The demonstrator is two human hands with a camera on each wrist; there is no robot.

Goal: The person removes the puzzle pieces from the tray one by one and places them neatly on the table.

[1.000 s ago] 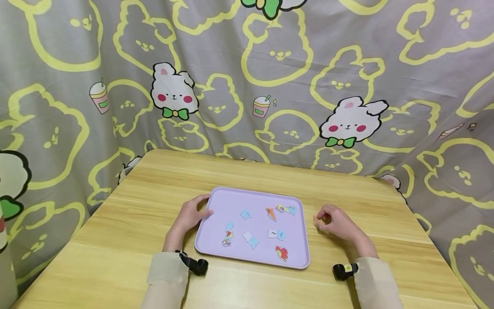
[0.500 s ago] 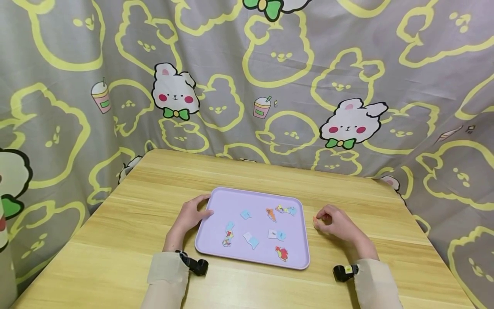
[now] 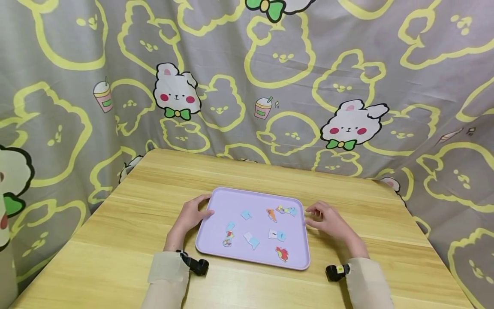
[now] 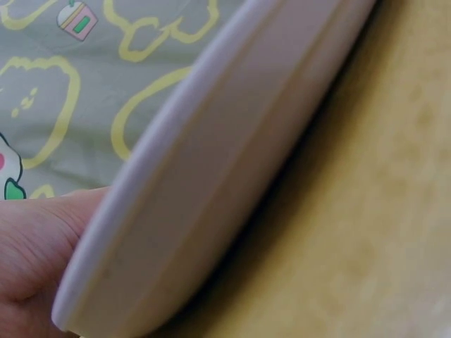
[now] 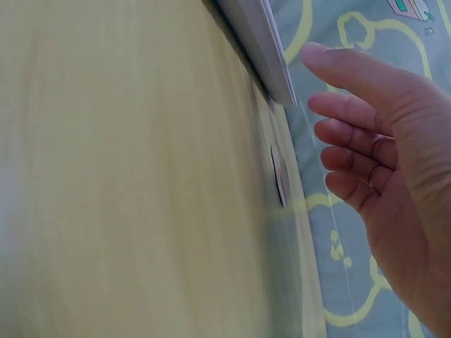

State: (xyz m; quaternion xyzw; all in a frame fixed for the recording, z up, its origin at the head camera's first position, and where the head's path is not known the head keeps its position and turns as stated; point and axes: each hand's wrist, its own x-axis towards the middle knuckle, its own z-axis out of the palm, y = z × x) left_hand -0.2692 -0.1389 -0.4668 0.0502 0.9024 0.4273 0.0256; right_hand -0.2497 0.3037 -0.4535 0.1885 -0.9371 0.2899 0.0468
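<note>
A lilac rectangular tray (image 3: pixel 239 253) lies on the wooden table, and several small flat cut-out pieces are spread on it. Among them are an orange piece (image 3: pixel 272 215), a red piece (image 3: pixel 281 254), a white-and-blue piece (image 3: pixel 251 240) and a small blue piece (image 3: pixel 245 214). My left hand (image 3: pixel 191 214) grips the tray's left side, its thumb over the rim; its fingers are mostly hidden. Beside the tray's right rim is my right hand (image 3: pixel 328 219). In the right wrist view its thumb stands apart from loosely bent fingers (image 5: pixel 345 134), with nothing between them.
The wooden table (image 3: pixel 131 240) extends on all sides of the tray. A grey curtain (image 3: pixel 227 56) with yellow outlines and rabbits hangs behind it and along both sides. A small flat thing (image 5: pixel 280 176) on the table shows in the right wrist view.
My right hand has moved left to the tray's right rim, and its thumb and fingers have spread apart. The left hand and the pieces keep their places.
</note>
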